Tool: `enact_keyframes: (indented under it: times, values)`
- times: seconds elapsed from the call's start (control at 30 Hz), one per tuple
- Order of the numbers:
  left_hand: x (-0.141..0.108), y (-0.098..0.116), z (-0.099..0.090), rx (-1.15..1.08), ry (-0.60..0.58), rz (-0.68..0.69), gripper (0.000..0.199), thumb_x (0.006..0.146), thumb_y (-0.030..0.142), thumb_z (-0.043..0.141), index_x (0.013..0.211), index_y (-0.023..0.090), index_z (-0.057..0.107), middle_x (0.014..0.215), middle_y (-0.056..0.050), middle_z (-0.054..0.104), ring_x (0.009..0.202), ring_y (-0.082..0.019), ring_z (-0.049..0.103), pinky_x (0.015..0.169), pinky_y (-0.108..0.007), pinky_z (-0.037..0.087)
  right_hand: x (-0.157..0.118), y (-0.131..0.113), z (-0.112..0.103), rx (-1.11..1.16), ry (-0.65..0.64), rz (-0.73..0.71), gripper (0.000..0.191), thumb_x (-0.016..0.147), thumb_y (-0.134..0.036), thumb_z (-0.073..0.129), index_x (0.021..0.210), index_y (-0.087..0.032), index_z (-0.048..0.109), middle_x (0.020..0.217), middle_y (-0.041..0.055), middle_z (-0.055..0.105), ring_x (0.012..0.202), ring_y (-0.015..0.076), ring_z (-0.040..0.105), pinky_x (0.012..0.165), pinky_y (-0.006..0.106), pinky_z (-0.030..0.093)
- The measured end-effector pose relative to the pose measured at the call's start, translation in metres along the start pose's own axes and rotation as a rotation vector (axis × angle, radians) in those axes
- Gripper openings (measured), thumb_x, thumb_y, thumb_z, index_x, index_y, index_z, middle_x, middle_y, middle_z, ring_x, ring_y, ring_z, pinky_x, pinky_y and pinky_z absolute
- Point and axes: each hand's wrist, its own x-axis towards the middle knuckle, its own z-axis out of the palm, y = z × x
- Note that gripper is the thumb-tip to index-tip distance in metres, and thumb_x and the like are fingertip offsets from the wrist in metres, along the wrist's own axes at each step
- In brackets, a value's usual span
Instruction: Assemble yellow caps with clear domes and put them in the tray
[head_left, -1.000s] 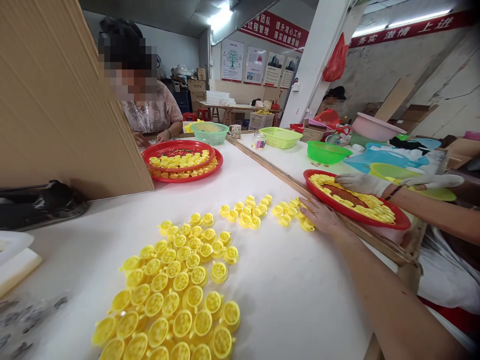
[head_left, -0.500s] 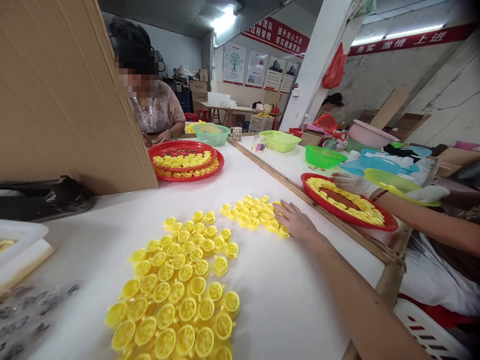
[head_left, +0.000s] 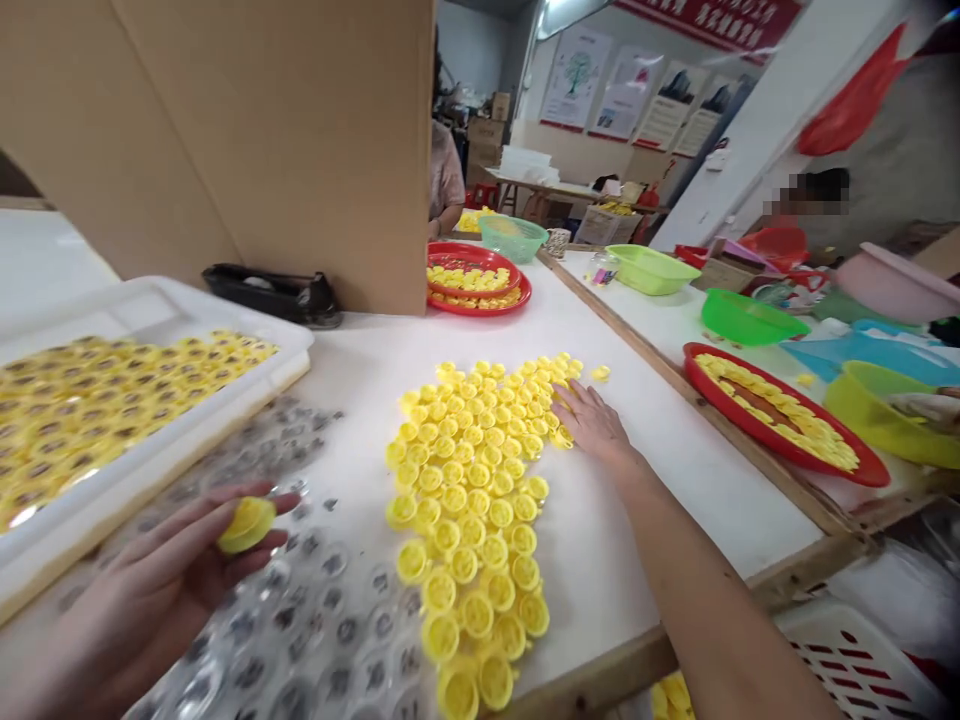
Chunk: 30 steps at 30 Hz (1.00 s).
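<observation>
Many small yellow plastic pieces shaped like teacups [head_left: 471,498] stand in a long cluster on the white table. My right hand [head_left: 596,420] lies at the far right side of this cluster, fingers spread and touching the outer pieces. At the lower left, my left hand [head_left: 169,565] is raised and holds one yellow cup-shaped piece [head_left: 246,525] between thumb and fingers. Below and beside it, clear round plastic pieces with dark centres [head_left: 330,600] spread over the table. One loose yellow piece [head_left: 600,373] sits just beyond my right hand.
A white tray [head_left: 298,350] of yellow pieces with dark centres stands at left, near a black tape dispenser [head_left: 274,292] and a cardboard panel [head_left: 315,160]. Stacked red trays [head_left: 480,305] are behind. Past a wooden strip [head_left: 637,335], a co-worker's gloved hand [head_left: 926,405] is near a yellow-green basin [head_left: 862,400].
The view has swung left and down, bringing my left hand and its yellow piece into sight. The far yellow group now joins the main cluster. The co-worker's hands have moved off the red tray.
</observation>
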Motion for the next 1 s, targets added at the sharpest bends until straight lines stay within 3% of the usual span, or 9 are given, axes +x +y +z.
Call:
enact_keyframes:
  times: [0.13, 0.27, 0.37, 0.43, 0.5, 0.57, 0.67, 0.77, 1.0]
  values:
    - [-0.009, -0.001, 0.001, -0.062, -0.114, -0.01, 0.016, 0.083, 0.015, 0.057, 0.097, 0.016, 0.066, 0.109, -0.008, 0.068, 0.084, -0.017, 0.068, 0.074, -0.023, 0.058, -0.002, -0.023, 0.001, 0.035, 0.023, 0.008, 0.057, 0.09, -0.061, 0.024, 0.14, -0.035, 0.036, 0.151, 0.0033, 0.029, 0.136, 0.0366, 0.024, 0.104, 0.063, 0.023]
    - [-0.01, -0.003, -0.011, -0.138, -0.177, -0.005, 0.018, 0.085, 0.023, 0.056, 0.095, 0.012, 0.066, 0.108, -0.014, 0.067, 0.084, -0.02, 0.069, 0.075, -0.026, 0.058, -0.01, -0.039, -0.015, 0.084, 0.132, 0.003, 0.055, 0.09, -0.054, 0.031, 0.134, -0.025, 0.047, 0.142, 0.012, 0.042, 0.131, 0.0405, 0.032, 0.099, 0.067, 0.026]
    - [-0.007, -0.001, -0.024, -0.188, -0.165, 0.009, 0.019, 0.086, 0.023, 0.054, 0.095, 0.01, 0.065, 0.109, -0.015, 0.066, 0.088, -0.022, 0.068, 0.079, -0.029, 0.058, -0.029, -0.073, -0.032, 0.149, 0.269, -0.079, 0.049, 0.088, -0.046, 0.042, 0.126, -0.018, 0.053, 0.13, 0.0165, 0.051, 0.123, 0.0359, 0.043, 0.097, 0.059, 0.035]
    - [-0.005, 0.001, -0.029, -0.194, -0.138, 0.01, 0.019, 0.086, 0.02, 0.053, 0.097, 0.009, 0.064, 0.108, -0.015, 0.065, 0.088, -0.022, 0.068, 0.079, -0.028, 0.057, -0.052, -0.115, -0.042, 0.205, 0.309, -0.204, 0.036, 0.086, -0.042, 0.048, 0.112, -0.02, 0.061, 0.113, 0.0119, 0.062, 0.11, 0.0284, 0.053, 0.093, 0.047, 0.043]
    - [-0.004, 0.004, -0.032, -0.179, -0.147, 0.01, 0.021, 0.086, 0.019, 0.054, 0.103, 0.01, 0.062, 0.106, -0.015, 0.066, 0.085, -0.022, 0.069, 0.075, -0.027, 0.058, -0.082, -0.167, -0.047, 0.269, 0.262, -0.406, 0.02, 0.086, -0.037, 0.052, 0.094, -0.025, 0.065, 0.097, 0.0042, 0.067, 0.095, 0.0202, 0.059, 0.086, 0.034, 0.048]
    - [-0.003, 0.005, -0.032, -0.159, -0.179, 0.025, 0.027, 0.085, 0.022, 0.057, 0.11, 0.012, 0.058, 0.104, -0.014, 0.066, 0.078, -0.02, 0.069, 0.067, -0.026, 0.058, -0.112, -0.219, -0.048, 0.343, 0.113, -0.725, 0.014, 0.087, -0.026, 0.053, 0.086, -0.021, 0.066, 0.083, 0.0042, 0.066, 0.082, 0.0183, 0.06, 0.076, 0.031, 0.048]
    - [-0.003, 0.004, -0.035, -0.158, -0.213, 0.05, 0.028, 0.083, 0.026, 0.061, 0.108, 0.015, 0.056, 0.104, -0.013, 0.066, 0.073, -0.018, 0.069, 0.061, -0.023, 0.056, -0.141, -0.275, -0.044, 0.14, -0.041, -0.838, 0.018, 0.088, -0.021, 0.052, 0.075, -0.02, 0.064, 0.072, 0.0038, 0.061, 0.072, 0.0176, 0.057, 0.069, 0.029, 0.045]
    - [-0.002, 0.001, -0.04, -0.186, -0.214, 0.042, 0.024, 0.082, 0.026, 0.063, 0.102, 0.014, 0.056, 0.101, -0.013, 0.067, 0.072, -0.017, 0.069, 0.06, -0.022, 0.055, -0.149, -0.296, -0.039, -0.045, -0.134, -0.771, 0.015, 0.085, -0.028, 0.057, 0.074, -0.02, 0.062, 0.075, 0.0046, 0.06, 0.072, 0.019, 0.058, 0.064, 0.029, 0.044]
    - [-0.004, 0.0, -0.038, -0.305, -0.247, -0.022, 0.021, 0.086, 0.027, 0.057, 0.099, 0.011, 0.061, 0.091, -0.012, 0.066, 0.073, -0.019, 0.069, 0.064, -0.024, 0.055, -0.15, -0.299, -0.034, -0.124, -0.233, -0.753, 0.02, 0.088, -0.019, 0.048, 0.073, -0.02, 0.061, 0.074, 0.0043, 0.061, 0.064, 0.0169, 0.06, 0.054, 0.027, 0.038]
